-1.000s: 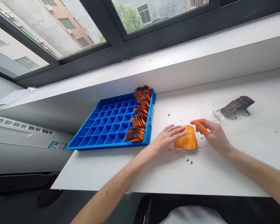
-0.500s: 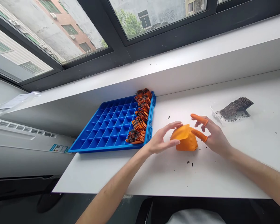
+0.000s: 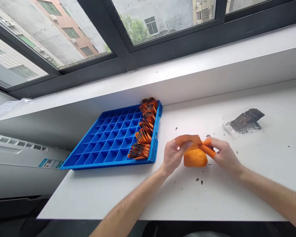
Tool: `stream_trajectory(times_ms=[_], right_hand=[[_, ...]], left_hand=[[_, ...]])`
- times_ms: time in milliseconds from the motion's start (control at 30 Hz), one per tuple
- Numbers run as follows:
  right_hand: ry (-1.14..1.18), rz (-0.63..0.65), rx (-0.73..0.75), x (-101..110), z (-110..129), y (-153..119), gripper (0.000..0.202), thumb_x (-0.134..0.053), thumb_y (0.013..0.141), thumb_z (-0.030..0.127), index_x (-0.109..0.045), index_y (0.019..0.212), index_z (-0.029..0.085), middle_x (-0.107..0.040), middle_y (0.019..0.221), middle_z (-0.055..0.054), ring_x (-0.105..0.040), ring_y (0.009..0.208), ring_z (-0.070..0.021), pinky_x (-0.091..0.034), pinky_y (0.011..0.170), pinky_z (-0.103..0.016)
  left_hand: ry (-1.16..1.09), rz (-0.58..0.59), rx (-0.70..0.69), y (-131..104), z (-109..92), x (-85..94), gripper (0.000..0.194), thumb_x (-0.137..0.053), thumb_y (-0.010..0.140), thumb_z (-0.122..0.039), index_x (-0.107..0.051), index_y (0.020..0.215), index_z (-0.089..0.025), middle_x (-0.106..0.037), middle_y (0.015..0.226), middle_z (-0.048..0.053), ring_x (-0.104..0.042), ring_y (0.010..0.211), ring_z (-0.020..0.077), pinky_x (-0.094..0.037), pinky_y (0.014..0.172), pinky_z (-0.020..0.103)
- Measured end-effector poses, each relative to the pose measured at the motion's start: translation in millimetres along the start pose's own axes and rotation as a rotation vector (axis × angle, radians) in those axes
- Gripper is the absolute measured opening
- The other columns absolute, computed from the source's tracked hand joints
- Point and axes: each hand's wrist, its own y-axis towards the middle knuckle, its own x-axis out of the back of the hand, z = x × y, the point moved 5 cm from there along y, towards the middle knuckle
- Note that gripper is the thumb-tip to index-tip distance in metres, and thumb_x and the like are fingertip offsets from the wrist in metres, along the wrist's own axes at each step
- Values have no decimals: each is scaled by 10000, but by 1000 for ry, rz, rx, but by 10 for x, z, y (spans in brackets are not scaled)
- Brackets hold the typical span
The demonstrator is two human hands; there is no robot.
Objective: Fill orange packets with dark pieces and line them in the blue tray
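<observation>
Over the table, my left hand (image 3: 174,154) pinches a thin orange sheet (image 3: 189,140) near its left end, thumb on top. Two fingers of my right hand (image 3: 223,152) wear orange finger cots. Those fingers are pressed together on the right end of the same sheet. Just beneath lies a rounded orange pile (image 3: 195,158), brighter than the sheet; whether it is a stack of such sheets I cannot tell. Dark flakes (image 3: 197,179) are scattered around it. To the left, a blue compartment tray (image 3: 108,138) has bunches of orange-and-black pieces (image 3: 143,135) standing along its right column.
Dark flat strips (image 3: 248,119) lie on a clear plastic piece (image 3: 225,126) at the right. A white ledge (image 3: 182,74) runs along the back under dark-framed windows. The white table's front edge is near my forearms. A white appliance (image 3: 22,158) stands at the left.
The orange sheet is lifted off the pile and held between both hands. My right fingers, spread before, have closed on its end. The view has shifted slightly.
</observation>
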Motion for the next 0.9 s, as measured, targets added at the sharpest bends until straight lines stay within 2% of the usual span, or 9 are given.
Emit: stream_trajectory(times_ms=[167,367,533,667,900], right_hand=[[-8,66,-30,-60,5,-33,367,-527,1018,541,-707,893,246,-602,731,-2,-495,624,-151,-400,552,-281],[-34,90,-33,-56,47,-24,383,-523,1006,559,-711,897,243,-648,737,-10,-549,618,-163,-443,543,-283],[-83,71,-63,-33,57,-26,429,-521,995,601,-713,866,240,-660,714,-12,-583,606,-174,-477,533,-294],[-59,83,-92,-50,54,-29,461,-524,981,634,-712,845,236,-670,716,-19,-613,621,-186,-486,512,-289],[-24,81,-99,-37,77,-9,459,-530,981,628,-696,802,239,-681,724,-21,-600,583,-165,-501,503,-274]], left_hand=[[-53,-6,-101,-44,-41,33,310,-742,864,-474,-733,788,-174,-726,814,44,-647,746,155,-542,696,286],[-19,28,-268,-59,-115,34,170,-704,921,-348,-757,954,-190,-747,946,65,-673,897,182,-567,780,325],[12,7,-296,-59,-106,43,114,-715,915,-286,-736,916,-174,-741,891,55,-674,808,160,-565,693,297],[19,0,-371,-70,-124,39,131,-713,918,-282,-707,861,-166,-735,867,52,-689,814,157,-580,700,295],[82,-18,-386,-86,-111,27,112,-732,899,-252,-683,869,-156,-728,880,60,-689,809,157,-583,697,289]])
